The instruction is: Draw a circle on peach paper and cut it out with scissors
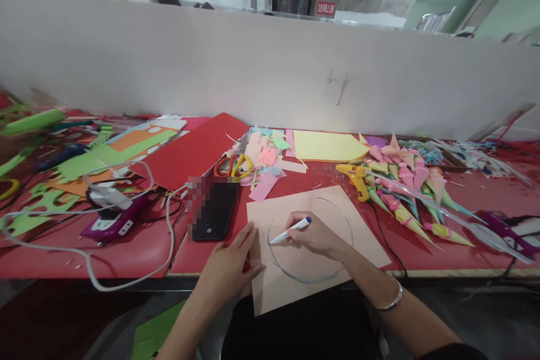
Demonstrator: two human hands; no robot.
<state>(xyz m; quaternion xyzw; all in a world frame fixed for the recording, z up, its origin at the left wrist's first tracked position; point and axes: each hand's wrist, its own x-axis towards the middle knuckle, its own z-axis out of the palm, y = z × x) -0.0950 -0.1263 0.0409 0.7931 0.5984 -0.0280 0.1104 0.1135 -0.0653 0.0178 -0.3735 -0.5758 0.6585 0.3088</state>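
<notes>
A pale peach sheet [304, 202] lies slanted on the red table, its near corner reaching past the table's front edge. On it runs a large, dark, hand-drawn circle. My right hand [316, 236] is closed around a white marker [291, 232] with a blue end, and the marker's tip meets the circle's left side. At the sheet's left edge rests my left hand [230, 261], fingers stretched out and thumb apart, steadying nothing else that I can see. A black phone [215, 211] lies just beyond my left hand.
Scissors [233, 166] and paper scraps [268, 154] lie behind the phone. A yellow glue gun [358, 180] and a pile of paper cones [407, 191] are at the right. Left are a purple power strip [113, 222] and a white cable [171, 225]. A white partition [253, 67] stands behind.
</notes>
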